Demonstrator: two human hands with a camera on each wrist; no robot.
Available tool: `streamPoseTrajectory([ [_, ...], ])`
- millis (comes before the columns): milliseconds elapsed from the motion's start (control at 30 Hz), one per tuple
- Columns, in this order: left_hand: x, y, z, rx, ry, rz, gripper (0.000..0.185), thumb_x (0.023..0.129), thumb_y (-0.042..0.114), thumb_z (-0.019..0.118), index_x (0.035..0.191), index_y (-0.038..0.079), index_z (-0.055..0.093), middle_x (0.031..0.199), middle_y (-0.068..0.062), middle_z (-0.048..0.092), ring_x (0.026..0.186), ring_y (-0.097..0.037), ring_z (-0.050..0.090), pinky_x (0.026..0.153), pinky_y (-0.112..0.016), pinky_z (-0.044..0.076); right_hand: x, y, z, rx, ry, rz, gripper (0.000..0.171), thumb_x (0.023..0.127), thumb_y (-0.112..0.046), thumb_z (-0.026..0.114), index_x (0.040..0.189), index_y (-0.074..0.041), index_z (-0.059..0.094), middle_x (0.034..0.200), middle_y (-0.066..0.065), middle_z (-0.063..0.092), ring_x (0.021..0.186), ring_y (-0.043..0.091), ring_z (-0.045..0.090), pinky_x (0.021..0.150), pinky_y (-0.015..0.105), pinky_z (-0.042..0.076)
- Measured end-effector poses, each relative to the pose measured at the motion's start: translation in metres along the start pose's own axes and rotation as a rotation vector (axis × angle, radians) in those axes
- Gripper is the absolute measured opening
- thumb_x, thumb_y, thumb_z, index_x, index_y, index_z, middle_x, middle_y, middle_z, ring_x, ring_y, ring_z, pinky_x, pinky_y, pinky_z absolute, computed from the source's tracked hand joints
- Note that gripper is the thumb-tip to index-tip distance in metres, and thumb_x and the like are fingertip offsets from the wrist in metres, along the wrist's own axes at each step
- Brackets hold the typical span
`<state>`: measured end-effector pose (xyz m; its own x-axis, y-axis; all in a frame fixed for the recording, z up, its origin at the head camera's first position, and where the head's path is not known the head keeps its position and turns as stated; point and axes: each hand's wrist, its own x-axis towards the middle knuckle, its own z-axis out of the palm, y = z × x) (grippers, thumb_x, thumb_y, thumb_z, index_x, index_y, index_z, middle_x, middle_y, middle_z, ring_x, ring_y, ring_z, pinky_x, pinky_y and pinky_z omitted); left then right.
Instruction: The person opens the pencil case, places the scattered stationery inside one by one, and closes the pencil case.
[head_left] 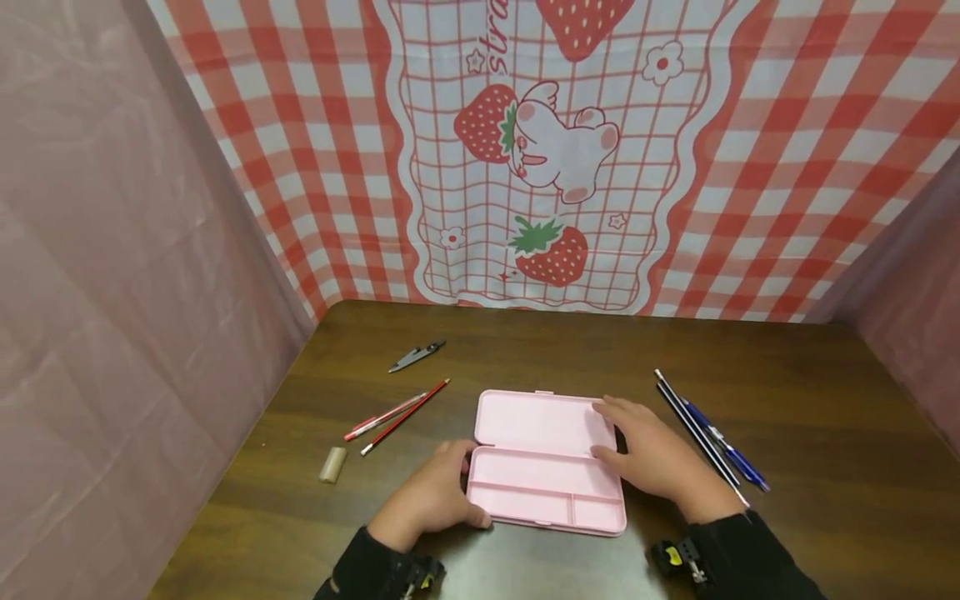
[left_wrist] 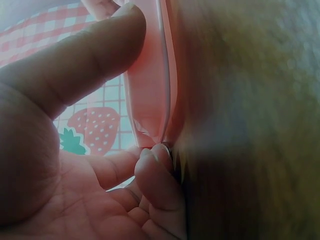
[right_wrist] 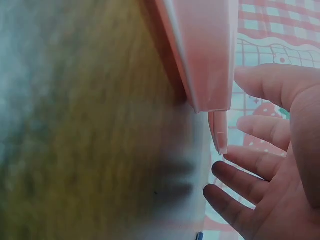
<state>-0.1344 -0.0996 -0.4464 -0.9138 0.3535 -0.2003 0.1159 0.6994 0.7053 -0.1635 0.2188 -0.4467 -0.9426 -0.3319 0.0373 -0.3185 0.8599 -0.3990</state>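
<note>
A pink pencil case (head_left: 517,500) lies open on the table, its lid (head_left: 540,423) folded back away from me. Its divided tray holds nothing. My left hand (head_left: 435,493) grips the case's left end, thumb at the front corner and fingers curled at the side. The left wrist view shows that thumb (left_wrist: 107,47) against the pink wall. Over on the right side, my right hand (head_left: 656,454) reaches along the case with fairly straight, spread fingers. Its fingertips touch or nearly touch the lid's right edge; the right wrist view shows the fingers (right_wrist: 245,182) loosely extended.
Left of the case lie a red pencil (head_left: 405,418), a red-and-clear pen (head_left: 384,417), a beige eraser (head_left: 333,465) and a grey compass (head_left: 417,356). Blue pens (head_left: 723,442) and slim dark and white pencils (head_left: 697,429) lie to the right. A checked strawberry cloth (head_left: 360,167) hangs behind the wooden table (head_left: 585,350).
</note>
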Motion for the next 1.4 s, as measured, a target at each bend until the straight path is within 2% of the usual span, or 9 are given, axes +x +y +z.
streamPoseTrajectory([
  [300, 0.0, -0.002, 0.001, -0.001, -0.011, -0.01, 0.094, 0.051, 0.03, 0.09, 0.13, 0.005, 0.045, 0.103, -0.005, 0.048, 0.089, -0.019, 0.05, 0.081, -0.043, 0.042, -0.005, -0.001, 0.0, 0.011, 0.01, 0.004, 0.065, 0.083, -0.039, 0.068, 0.138, -0.012, 0.046, 0.145, 0.014, 0.036, 0.13, 0.036, 0.033, 0.097, 0.057, 0.033],
  [500, 0.002, -0.003, 0.001, -0.009, -0.004, 0.011, 0.094, 0.051, 0.03, 0.09, 0.129, 0.005, 0.045, 0.103, -0.004, 0.047, 0.089, -0.018, 0.049, 0.081, -0.041, 0.042, -0.012, 0.002, -0.006, 0.029, 0.043, -0.02, 0.065, 0.084, -0.038, 0.068, 0.138, -0.01, 0.045, 0.145, 0.015, 0.035, 0.13, 0.038, 0.031, 0.097, 0.057, 0.032],
  [733, 0.002, -0.001, 0.0, -0.001, -0.01, 0.016, 0.093, 0.051, 0.03, 0.09, 0.129, 0.005, 0.045, 0.102, -0.005, 0.047, 0.089, -0.018, 0.049, 0.081, -0.04, 0.042, -0.029, 0.009, -0.017, 0.027, 0.069, 0.023, 0.065, 0.085, -0.041, 0.067, 0.139, -0.013, 0.045, 0.146, 0.014, 0.034, 0.131, 0.039, 0.029, 0.095, 0.061, 0.03],
  [933, 0.001, -0.001, -0.001, -0.007, -0.006, 0.021, 0.092, 0.051, 0.03, 0.09, 0.128, 0.005, 0.046, 0.103, -0.005, 0.047, 0.09, -0.018, 0.049, 0.081, -0.041, 0.042, -0.045, 0.017, -0.031, 0.027, 0.099, 0.05, 0.066, 0.085, -0.043, 0.065, 0.138, -0.009, 0.044, 0.143, 0.017, 0.036, 0.128, 0.042, 0.031, 0.092, 0.063, 0.031],
  [1033, 0.0, 0.0, -0.002, -0.001, -0.008, 0.01, 0.092, 0.052, 0.03, 0.09, 0.128, 0.006, 0.046, 0.103, -0.004, 0.046, 0.09, -0.018, 0.049, 0.081, -0.041, 0.042, -0.049, 0.025, -0.042, 0.019, 0.12, 0.069, 0.07, 0.085, -0.043, 0.065, 0.139, -0.005, 0.041, 0.138, 0.02, 0.04, 0.123, 0.042, 0.036, 0.089, 0.062, 0.034],
  [1167, 0.0, 0.0, -0.001, 0.001, -0.012, 0.006, 0.091, 0.052, 0.03, 0.09, 0.129, 0.007, 0.046, 0.104, -0.004, 0.047, 0.09, -0.018, 0.049, 0.081, -0.041, 0.042, -0.049, 0.042, -0.055, -0.044, 0.131, 0.123, 0.073, 0.085, -0.04, 0.067, 0.137, 0.002, 0.039, 0.125, 0.025, 0.047, 0.108, 0.039, 0.047, 0.08, 0.06, 0.04],
  [1400, 0.001, 0.0, -0.001, -0.003, -0.014, -0.004, 0.091, 0.053, 0.029, 0.09, 0.128, 0.007, 0.046, 0.104, -0.005, 0.046, 0.09, -0.019, 0.049, 0.081, -0.042, 0.042, -0.048, 0.079, -0.07, -0.071, 0.033, 0.243, 0.075, 0.084, -0.044, 0.065, 0.133, 0.007, 0.039, 0.12, 0.03, 0.047, 0.102, 0.044, 0.049, 0.073, 0.058, 0.042],
])
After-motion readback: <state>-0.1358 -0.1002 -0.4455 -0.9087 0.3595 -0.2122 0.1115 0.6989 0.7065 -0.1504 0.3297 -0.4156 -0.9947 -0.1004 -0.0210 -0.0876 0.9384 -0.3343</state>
